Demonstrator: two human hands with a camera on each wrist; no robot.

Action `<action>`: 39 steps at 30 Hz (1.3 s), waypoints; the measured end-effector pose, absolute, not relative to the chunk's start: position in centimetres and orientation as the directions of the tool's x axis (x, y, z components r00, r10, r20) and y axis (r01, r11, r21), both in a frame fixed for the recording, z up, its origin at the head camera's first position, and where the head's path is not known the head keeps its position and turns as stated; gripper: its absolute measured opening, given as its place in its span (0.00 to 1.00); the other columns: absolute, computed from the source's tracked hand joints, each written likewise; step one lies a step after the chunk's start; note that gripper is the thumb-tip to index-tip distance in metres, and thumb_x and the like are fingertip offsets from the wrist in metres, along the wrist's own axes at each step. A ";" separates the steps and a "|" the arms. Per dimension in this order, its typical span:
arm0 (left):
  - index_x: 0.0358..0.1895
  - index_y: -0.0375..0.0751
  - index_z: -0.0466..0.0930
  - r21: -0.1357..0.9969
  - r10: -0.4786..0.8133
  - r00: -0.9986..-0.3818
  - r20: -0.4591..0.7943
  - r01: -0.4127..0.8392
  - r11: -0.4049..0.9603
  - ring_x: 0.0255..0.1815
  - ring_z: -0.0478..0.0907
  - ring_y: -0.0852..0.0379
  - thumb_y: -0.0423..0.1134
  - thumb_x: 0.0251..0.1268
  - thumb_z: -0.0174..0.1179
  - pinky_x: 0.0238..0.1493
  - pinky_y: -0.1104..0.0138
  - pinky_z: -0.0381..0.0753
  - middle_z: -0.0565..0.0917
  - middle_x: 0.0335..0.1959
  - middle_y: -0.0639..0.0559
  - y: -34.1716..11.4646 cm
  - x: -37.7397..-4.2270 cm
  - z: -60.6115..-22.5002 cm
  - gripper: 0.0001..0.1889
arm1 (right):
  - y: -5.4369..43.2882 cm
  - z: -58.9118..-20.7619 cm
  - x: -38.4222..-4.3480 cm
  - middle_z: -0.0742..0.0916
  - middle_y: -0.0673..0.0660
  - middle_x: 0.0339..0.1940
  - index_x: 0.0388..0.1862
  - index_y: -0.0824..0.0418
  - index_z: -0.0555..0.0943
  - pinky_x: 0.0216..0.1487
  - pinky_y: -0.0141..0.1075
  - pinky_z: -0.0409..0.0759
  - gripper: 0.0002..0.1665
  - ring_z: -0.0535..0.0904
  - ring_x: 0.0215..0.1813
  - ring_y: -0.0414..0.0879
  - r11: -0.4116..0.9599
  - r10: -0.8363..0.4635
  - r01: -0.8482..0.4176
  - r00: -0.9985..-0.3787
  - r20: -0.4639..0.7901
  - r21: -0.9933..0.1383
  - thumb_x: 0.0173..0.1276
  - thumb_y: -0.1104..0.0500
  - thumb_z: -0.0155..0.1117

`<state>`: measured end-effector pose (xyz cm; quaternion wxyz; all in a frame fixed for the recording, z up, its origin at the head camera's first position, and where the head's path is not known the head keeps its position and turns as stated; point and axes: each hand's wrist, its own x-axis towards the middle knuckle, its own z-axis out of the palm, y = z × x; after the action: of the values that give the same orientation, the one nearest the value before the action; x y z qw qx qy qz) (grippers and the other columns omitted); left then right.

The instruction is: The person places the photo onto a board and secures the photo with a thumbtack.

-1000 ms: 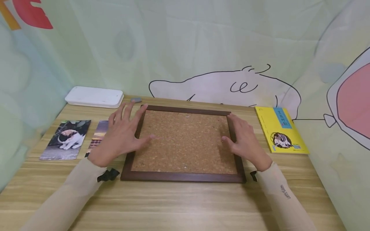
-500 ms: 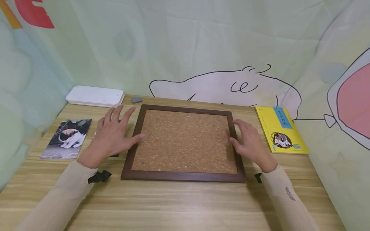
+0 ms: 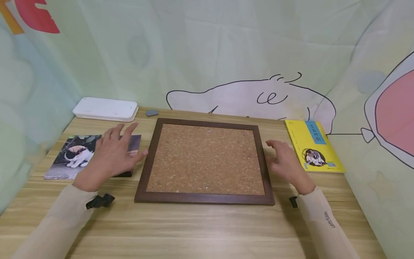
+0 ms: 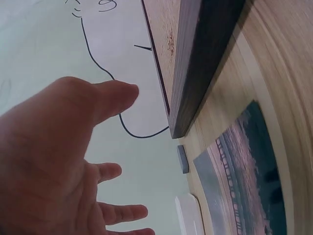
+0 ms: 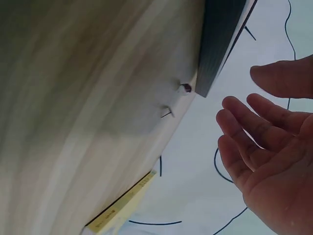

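A cork board [image 3: 207,158] in a dark brown frame lies flat on the wooden table, with small shiny spots on its cork. My left hand [image 3: 108,158] hovers left of the frame, fingers spread, above two photos and holding nothing. One is a cat photo [image 3: 76,154], partly covered by the hand; the other, a sunset photo [image 4: 239,171], shows better in the left wrist view. To the right of the board my right hand [image 3: 288,167] is in the air, fingers relaxed and holding nothing. Two thumbtacks show in the right wrist view: a pale tack [image 5: 167,111] and a dark-centred tack [image 5: 185,88].
A white case [image 3: 105,108] stands at the back left, a small grey block [image 3: 152,113] beside it. On the right lies a yellow book [image 3: 313,147] with a blue label. Printed cloth [image 3: 213,54] walls the table's back and sides.
Both hands have drawn apart, off the board's sides: the left moved left over the photos, the right moved right. The board stays where it was.
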<state>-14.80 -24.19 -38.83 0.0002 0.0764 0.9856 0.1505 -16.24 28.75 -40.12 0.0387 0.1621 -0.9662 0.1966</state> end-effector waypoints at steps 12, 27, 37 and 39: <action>0.88 0.44 0.47 0.300 0.145 -0.989 -0.004 0.138 0.944 0.75 0.54 0.09 0.62 0.72 0.64 0.61 0.18 0.60 0.54 0.80 0.16 -25.5 -14.7 -39.4 0.52 | 30.3 -41.3 -16.8 0.89 0.75 0.55 0.63 0.77 0.79 0.61 0.64 0.80 0.23 0.84 0.58 0.70 0.870 -0.301 -0.334 -0.942 0.146 -0.363 0.69 0.74 0.62; 0.87 0.35 0.46 0.283 0.120 -0.984 -0.130 0.079 0.956 0.71 0.60 0.09 0.57 0.68 0.68 0.61 0.20 0.68 0.59 0.76 0.12 -26.1 -15.1 -40.0 0.55 | 30.9 -41.5 -17.9 0.91 0.70 0.43 0.51 0.75 0.86 0.55 0.60 0.85 0.15 0.88 0.47 0.64 0.880 -0.304 -0.310 -0.950 0.076 -0.360 0.65 0.77 0.63; 0.85 0.30 0.47 0.301 0.120 -0.976 -0.180 0.061 0.952 0.71 0.59 0.09 0.54 0.67 0.72 0.64 0.21 0.68 0.57 0.76 0.10 -26.3 -15.2 -40.3 0.56 | 30.8 -41.5 -18.3 0.92 0.66 0.44 0.48 0.70 0.89 0.56 0.58 0.85 0.11 0.88 0.48 0.60 0.901 -0.268 -0.247 -0.963 -0.008 -0.356 0.71 0.75 0.63; 0.85 0.30 0.47 0.310 0.115 -0.976 -0.185 0.053 0.949 0.71 0.58 0.09 0.53 0.67 0.72 0.64 0.21 0.68 0.56 0.76 0.10 -26.3 -15.2 -40.3 0.56 | 30.8 -41.5 -18.3 0.92 0.66 0.43 0.46 0.69 0.90 0.55 0.58 0.85 0.10 0.87 0.47 0.60 0.903 -0.269 -0.249 -0.963 -0.008 -0.349 0.71 0.74 0.64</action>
<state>-15.21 -26.32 -40.30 0.1011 0.0427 0.9821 0.1533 -18.33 30.83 -41.47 -0.0281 0.1330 -0.9751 0.1752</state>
